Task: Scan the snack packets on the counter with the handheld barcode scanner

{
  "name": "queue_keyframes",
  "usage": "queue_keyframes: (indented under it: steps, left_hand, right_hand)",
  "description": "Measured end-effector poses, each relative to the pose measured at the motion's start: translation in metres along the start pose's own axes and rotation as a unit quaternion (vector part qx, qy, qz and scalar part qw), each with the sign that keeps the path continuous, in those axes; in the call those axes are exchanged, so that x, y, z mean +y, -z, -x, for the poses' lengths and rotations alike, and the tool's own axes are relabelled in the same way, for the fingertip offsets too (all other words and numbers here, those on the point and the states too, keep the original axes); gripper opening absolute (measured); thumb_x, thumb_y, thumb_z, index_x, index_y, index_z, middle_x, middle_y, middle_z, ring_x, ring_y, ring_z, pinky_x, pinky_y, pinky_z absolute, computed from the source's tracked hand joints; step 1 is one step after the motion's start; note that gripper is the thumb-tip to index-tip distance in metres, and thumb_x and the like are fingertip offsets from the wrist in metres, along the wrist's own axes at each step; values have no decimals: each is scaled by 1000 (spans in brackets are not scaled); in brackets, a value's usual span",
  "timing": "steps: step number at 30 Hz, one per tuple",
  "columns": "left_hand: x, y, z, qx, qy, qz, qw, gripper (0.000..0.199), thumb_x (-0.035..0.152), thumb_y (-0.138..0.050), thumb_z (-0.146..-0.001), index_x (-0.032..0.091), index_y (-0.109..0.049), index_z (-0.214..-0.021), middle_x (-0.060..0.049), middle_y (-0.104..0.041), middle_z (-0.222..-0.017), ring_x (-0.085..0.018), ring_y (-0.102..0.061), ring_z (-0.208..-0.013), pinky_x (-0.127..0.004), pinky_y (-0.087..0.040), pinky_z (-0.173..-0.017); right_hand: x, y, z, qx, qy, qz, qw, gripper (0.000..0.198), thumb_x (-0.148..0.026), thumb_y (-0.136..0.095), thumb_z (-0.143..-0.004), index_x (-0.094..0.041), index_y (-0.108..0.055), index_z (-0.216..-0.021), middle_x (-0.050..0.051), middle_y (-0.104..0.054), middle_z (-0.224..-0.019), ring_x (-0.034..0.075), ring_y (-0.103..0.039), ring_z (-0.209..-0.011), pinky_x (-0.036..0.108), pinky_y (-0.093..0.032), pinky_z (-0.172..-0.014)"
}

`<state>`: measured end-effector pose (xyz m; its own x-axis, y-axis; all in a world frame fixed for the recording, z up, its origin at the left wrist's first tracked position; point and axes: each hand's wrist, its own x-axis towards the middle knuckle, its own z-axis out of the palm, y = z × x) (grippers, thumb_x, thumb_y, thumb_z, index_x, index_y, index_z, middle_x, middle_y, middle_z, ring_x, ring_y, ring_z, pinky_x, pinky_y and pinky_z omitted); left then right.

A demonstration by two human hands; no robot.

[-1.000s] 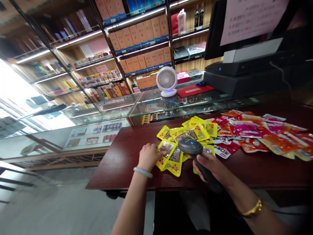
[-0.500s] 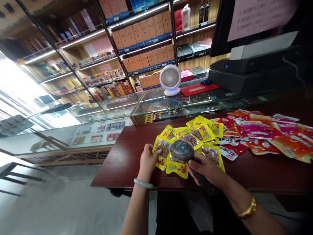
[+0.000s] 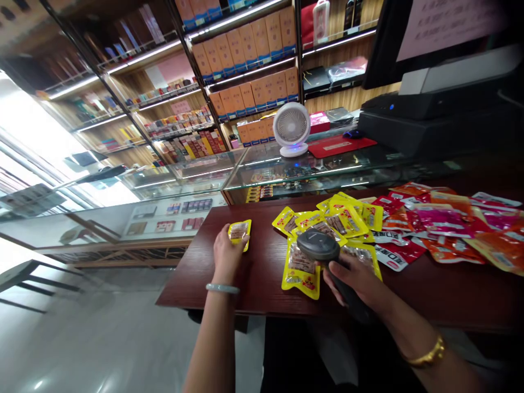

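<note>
My left hand (image 3: 228, 250), with a pale bangle at the wrist, grips a yellow snack packet (image 3: 239, 231) at the left part of the dark red table. My right hand (image 3: 352, 277) is wrapped round the handle of a grey barcode scanner (image 3: 317, 245). The scanner's head hangs over the pile of yellow snack packets (image 3: 343, 219) and partly covers some of them. One yellow packet (image 3: 302, 268) lies just below the scanner head, at the near side of the pile.
Red, orange and pink snack packets (image 3: 442, 218) are heaped at the right of the table (image 3: 262, 284). Behind stand a glass display counter (image 3: 262, 169), a white fan (image 3: 291, 130), a red mat (image 3: 341, 146) and a dark monitor (image 3: 380, 49). Stocked shelves (image 3: 249, 49) line the wall.
My left hand has moved left, carrying one yellow packet away from the pile. My right hand keeps the scanner over the pile. The view has shifted slightly.
</note>
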<state>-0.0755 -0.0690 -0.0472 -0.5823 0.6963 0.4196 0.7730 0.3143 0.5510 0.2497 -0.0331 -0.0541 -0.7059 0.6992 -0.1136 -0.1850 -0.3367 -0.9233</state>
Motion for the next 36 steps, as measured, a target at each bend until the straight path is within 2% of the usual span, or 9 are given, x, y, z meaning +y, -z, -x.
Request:
queue_keyframes:
  steps: [2,5,8,12,17,28,32,34,36]
  left_hand:
    - [21,-2,22,-61,-48,-35,996,37,49,-60,-80,20,-63,-103,-10,-64,-109,-25,-56,-109,-37,-42,-94]
    - [58,-14,62,-167,-86,-83,979,40,60,-57,-79,23,-66,-90,-8,-65,-99,-26,-57,-100,-38,-42,-87]
    - [80,-28,85,-193,-89,-108,971,36,58,-60,-77,22,-63,-82,-7,-64,-96,-27,-56,-98,-37,-40,-82]
    - [75,-35,83,-204,-28,-17,978,23,45,-55,-85,22,-52,-85,-2,-63,-82,-19,-59,-80,-28,-39,-69]
    - [57,-29,75,-164,33,91,982,20,42,-51,-87,23,-44,-86,1,-61,-80,-15,-58,-72,-23,-39,-63]
    - [30,-24,61,-127,66,124,982,25,47,-50,-86,22,-46,-89,0,-60,-81,-16,-59,-74,-26,-44,-67]
    - [19,-2,35,0,107,-4,994,33,49,-51,-86,21,-50,-103,-8,-63,-101,-23,-60,-95,-35,-45,-82]
    - [26,5,28,71,70,-80,992,39,49,-53,-85,21,-51,-112,-11,-60,-115,-27,-53,-112,-41,-40,-94]
    - [43,2,31,54,7,-88,995,34,48,-52,-86,21,-57,-107,-10,-62,-112,-26,-53,-112,-39,-38,-97]
  right_hand:
    - [-1,3,1,13,0,-1,1000,41,-55,-67,-79,-18,-52,-87,-5,-56,-59,7,-51,-35,18,-40,-33]
    - [-2,7,2,30,0,-3,1000,42,-56,-67,-78,-18,-52,-90,-5,-56,-58,8,-51,-35,18,-40,-33]
    - [-4,10,4,36,-4,4,999,44,-57,-68,-77,-18,-52,-90,-5,-56,-56,9,-51,-36,19,-40,-33]
    - [-8,12,8,30,1,15,999,44,-59,-67,-77,-19,-51,-88,-5,-56,-58,10,-51,-36,20,-39,-32]
    - [-5,10,9,-19,-9,30,999,45,-61,-65,-77,-18,-51,-84,-4,-56,-57,8,-49,-35,19,-39,-32]
    - [10,3,0,-59,-23,31,998,45,-59,-66,-78,-18,-53,-90,-5,-56,-60,7,-50,-37,18,-43,-34]
    - [6,8,3,-37,-15,37,999,43,-58,-66,-78,-18,-51,-87,-6,-55,-57,7,-49,-35,18,-41,-34]
    - [3,13,7,-18,-9,46,999,44,-59,-66,-78,-18,-51,-86,-5,-55,-56,8,-49,-35,18,-39,-33]
    - [0,20,11,5,-6,45,999,45,-60,-67,-76,-19,-50,-84,-5,-56,-57,9,-50,-36,19,-39,-33]
